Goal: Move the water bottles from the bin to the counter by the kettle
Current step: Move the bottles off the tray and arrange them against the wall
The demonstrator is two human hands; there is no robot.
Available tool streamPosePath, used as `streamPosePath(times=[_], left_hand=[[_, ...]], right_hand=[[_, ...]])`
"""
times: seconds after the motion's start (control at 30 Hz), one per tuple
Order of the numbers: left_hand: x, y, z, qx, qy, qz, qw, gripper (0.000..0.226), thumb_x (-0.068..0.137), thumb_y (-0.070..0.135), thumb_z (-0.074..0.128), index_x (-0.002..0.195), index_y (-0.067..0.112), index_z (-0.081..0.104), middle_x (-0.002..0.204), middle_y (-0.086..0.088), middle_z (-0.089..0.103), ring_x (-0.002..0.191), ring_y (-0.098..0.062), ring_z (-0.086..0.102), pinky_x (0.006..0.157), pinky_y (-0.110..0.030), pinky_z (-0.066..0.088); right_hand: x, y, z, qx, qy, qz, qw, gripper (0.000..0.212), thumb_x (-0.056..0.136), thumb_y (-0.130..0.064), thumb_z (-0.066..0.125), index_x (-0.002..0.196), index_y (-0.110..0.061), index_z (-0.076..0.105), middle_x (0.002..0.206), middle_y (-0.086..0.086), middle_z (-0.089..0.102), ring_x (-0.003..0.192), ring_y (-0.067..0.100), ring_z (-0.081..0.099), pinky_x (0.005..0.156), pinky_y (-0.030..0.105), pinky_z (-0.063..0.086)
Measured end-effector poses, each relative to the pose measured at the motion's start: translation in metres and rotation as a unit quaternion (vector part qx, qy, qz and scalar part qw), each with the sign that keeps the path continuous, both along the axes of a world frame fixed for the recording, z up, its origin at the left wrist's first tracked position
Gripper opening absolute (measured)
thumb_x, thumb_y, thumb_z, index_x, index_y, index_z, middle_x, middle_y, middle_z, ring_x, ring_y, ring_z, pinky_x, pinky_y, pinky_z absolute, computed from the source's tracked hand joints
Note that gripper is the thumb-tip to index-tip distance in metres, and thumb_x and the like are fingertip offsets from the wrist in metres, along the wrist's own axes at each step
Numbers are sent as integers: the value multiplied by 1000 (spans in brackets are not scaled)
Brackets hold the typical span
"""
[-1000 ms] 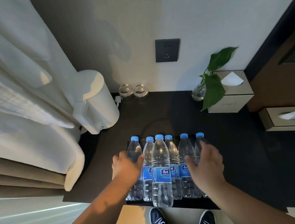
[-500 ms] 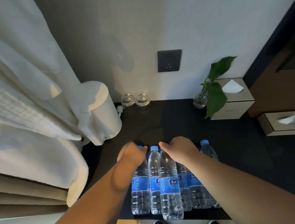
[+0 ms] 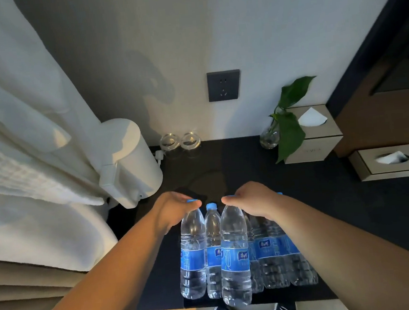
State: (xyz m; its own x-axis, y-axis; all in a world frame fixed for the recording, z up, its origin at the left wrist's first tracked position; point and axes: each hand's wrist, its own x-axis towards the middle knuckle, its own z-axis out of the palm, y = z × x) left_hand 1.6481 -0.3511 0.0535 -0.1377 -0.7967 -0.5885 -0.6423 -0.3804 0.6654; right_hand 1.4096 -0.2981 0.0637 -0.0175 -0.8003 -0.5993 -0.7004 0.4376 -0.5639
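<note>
Several clear water bottles with blue labels and blue caps stand packed together in a shallow black bin (image 3: 280,296) at the near edge of the dark counter (image 3: 351,211). My left hand (image 3: 175,211) curls over the cap of the leftmost bottle (image 3: 192,252). My right hand (image 3: 250,200) curls over the cap of the tall front bottle (image 3: 234,253). Between my hands stands a bottle (image 3: 213,243) with its cap uncovered. The white kettle (image 3: 130,161) sits at the counter's back left, beyond my left hand.
Two upturned glasses (image 3: 180,142) stand by the wall beside the kettle. A leafy plant in a glass vase (image 3: 270,138) and two tissue boxes (image 3: 313,142) (image 3: 389,163) are at the right. White fabric (image 3: 26,170) hangs at the left, against the kettle. A wall socket (image 3: 224,85) is above.
Both hands rose from the bottles' sides to their tops and closed over two caps. The right hand shifted left onto the front bottle.
</note>
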Motion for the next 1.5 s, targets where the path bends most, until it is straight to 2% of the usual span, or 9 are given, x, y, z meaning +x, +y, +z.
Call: streamPosePath(times=[0.17,0.27,0.43,0.67,0.83,0.97,1.2,1.3,1.5], left_hand=[[-26,-13,43,-83,5,-25,996,16,84,28,86,96,21,79,90,0,80,87,-16,76,71,-23,55],[-47,-29,65,-157,-46,-50,985,19,86,32,83,101,25,75,95,4,77,91,-14,73,80,-26,55],[-80,-60,89,-255,-66,-13,965,32,89,38,81,116,21,76,102,3,76,94,-15,70,87,-29,53],[-126,-96,96,-298,-38,65,952,25,87,30,83,110,23,75,103,6,73,85,-13,65,83,-28,53],[-151,-121,86,-318,-56,64,944,29,87,29,83,114,24,74,107,7,72,84,-14,63,78,-24,46],[-158,-136,78,-328,-105,28,939,30,88,30,81,115,20,72,108,0,73,89,-20,65,80,-29,51],[-159,-151,71,-335,-134,-4,933,34,91,36,77,116,17,66,111,-6,70,95,-25,65,85,-36,54],[-152,-150,67,-319,-107,-7,942,40,90,38,78,121,17,65,117,-5,70,102,-24,65,81,-30,46],[-124,-112,50,-292,-96,-29,951,46,88,38,78,128,20,62,120,1,67,107,-19,65,87,-30,49]], right_hand=[[-27,-11,36,-101,-21,-18,995,57,94,-57,64,68,-7,54,62,4,43,53,15,41,54,32,31],[-45,-30,59,-165,-21,-25,986,60,92,-60,65,85,0,68,66,4,52,58,13,47,57,32,36],[-67,-66,90,-256,-13,-14,967,40,93,-52,69,76,-16,65,66,-1,57,60,12,52,56,27,38],[-86,-109,73,-340,-29,-58,938,21,91,-38,77,97,-18,73,78,0,69,74,20,65,69,36,53],[-100,-135,56,-344,-7,-60,937,17,96,-28,71,105,-15,71,85,2,68,80,22,63,72,32,49],[-106,-150,50,-323,21,-48,945,23,102,-25,62,121,-12,65,101,8,69,90,26,62,76,30,43],[-100,-166,58,-289,116,-23,950,33,107,-25,46,139,-16,47,112,14,66,85,27,59,71,38,47],[-92,-156,64,-291,143,-33,946,43,106,-22,47,148,-15,40,117,15,66,93,31,63,75,39,48],[-71,-96,49,-319,105,-31,941,43,104,-29,54,146,-19,47,90,-3,65,79,16,63,68,32,48]])
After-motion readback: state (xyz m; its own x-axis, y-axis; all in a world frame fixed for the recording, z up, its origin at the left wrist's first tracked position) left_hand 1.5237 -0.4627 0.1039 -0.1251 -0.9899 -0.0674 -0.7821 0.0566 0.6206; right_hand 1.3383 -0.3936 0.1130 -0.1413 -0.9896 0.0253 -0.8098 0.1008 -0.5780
